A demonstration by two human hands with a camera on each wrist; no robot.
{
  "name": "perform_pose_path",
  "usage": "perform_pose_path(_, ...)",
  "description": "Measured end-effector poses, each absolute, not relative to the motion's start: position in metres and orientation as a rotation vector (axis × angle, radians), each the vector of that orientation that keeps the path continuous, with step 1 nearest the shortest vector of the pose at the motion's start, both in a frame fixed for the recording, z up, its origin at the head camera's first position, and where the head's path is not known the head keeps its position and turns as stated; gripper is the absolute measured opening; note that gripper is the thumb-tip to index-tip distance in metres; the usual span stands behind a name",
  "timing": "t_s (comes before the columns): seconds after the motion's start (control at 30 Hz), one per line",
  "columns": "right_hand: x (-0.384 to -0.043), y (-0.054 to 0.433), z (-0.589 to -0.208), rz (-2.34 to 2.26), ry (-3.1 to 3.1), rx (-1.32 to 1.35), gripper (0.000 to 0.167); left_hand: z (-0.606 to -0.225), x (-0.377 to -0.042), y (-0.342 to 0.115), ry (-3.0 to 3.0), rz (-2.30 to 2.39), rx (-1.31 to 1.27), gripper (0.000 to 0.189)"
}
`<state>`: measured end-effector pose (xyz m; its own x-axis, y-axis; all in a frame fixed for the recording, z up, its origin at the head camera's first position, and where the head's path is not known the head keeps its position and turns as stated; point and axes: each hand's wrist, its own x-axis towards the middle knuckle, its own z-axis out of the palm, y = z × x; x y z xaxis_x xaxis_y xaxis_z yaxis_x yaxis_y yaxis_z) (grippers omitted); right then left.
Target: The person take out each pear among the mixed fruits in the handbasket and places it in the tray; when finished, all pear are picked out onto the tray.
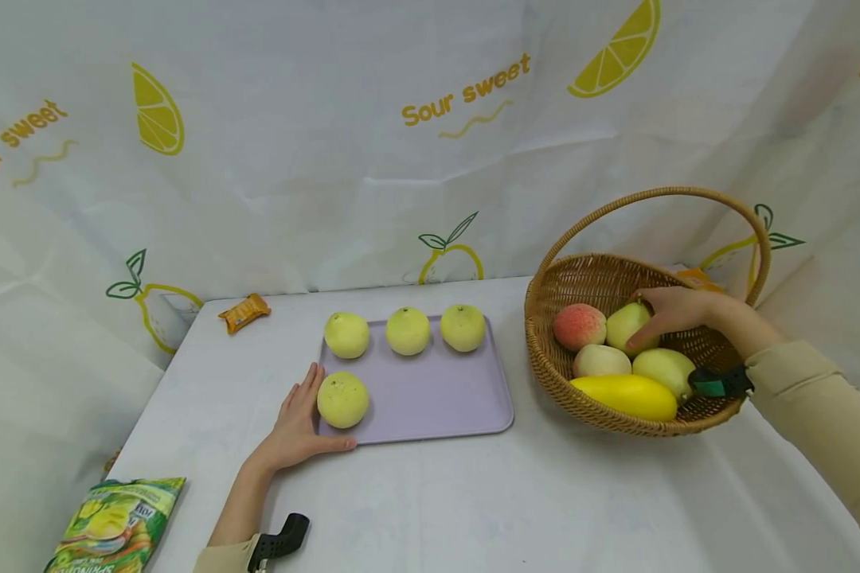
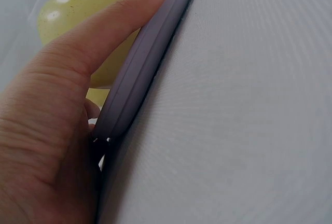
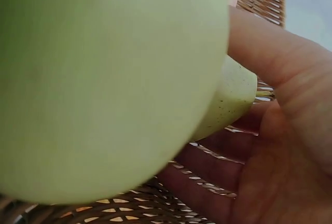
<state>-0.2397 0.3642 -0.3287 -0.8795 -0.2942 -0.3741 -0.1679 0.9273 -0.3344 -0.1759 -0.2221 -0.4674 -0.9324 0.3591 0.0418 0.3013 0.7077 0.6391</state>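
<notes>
My right hand (image 1: 677,312) is inside the wicker basket (image 1: 545,350), with thumb and fingers around a green pear (image 1: 627,325). In the right wrist view, the narrow end of this pear (image 3: 231,97) shows between thumb and fingers, partly hidden by a large pale-green fruit (image 3: 104,89) close to the camera. My left hand (image 1: 297,426) lies at the near left corner of the lilac tray (image 1: 430,398), its fingers extended along the left side and its thumb on the front rim. Beside it on the tray sits a round yellow-green fruit (image 1: 342,399).
Several similar fruits line the tray's far edge, one a yellow-green fruit (image 1: 408,331). The basket also holds a peach (image 1: 580,326), a pale round fruit (image 1: 602,361) and a long yellow fruit (image 1: 627,397). An orange packet (image 1: 245,313) and a green snack bag (image 1: 115,525) lie left.
</notes>
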Motion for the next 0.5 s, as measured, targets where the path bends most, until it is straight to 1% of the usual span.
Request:
perform_pose_path(0.07, -0.239, 0.364, -0.328, -0.41, 2.671, -0.332, 0.094, -0.468, -0.176, -0.222, 2.818, 1.033, 0.544, 0.131)
perform_pose_path(0.13, -0.239, 0.363, -0.327, -0.405, 2.677, -0.322, 0.099, -0.468, -0.176, -0.222, 2.815, 1.034, 0.546, 0.131)
perform_pose_path(0.23, -0.238, 0.362, -0.323, -0.386, 2.698, -0.305, 0.1, -0.468, -0.176, -0.222, 2.813, 1.037, 0.552, 0.131)
perform_pose_path(0.37, -0.236, 0.361, -0.317, -0.382, 2.734, -0.291, 0.089, -0.467, -0.176, -0.222, 2.818, 1.035, 0.553, 0.13)
perform_pose_path(0.5, -0.233, 0.359, -0.311, -0.429, 2.742, -0.302, 0.085, -0.468, -0.176, -0.222, 2.822, 1.029, 0.549, 0.131)
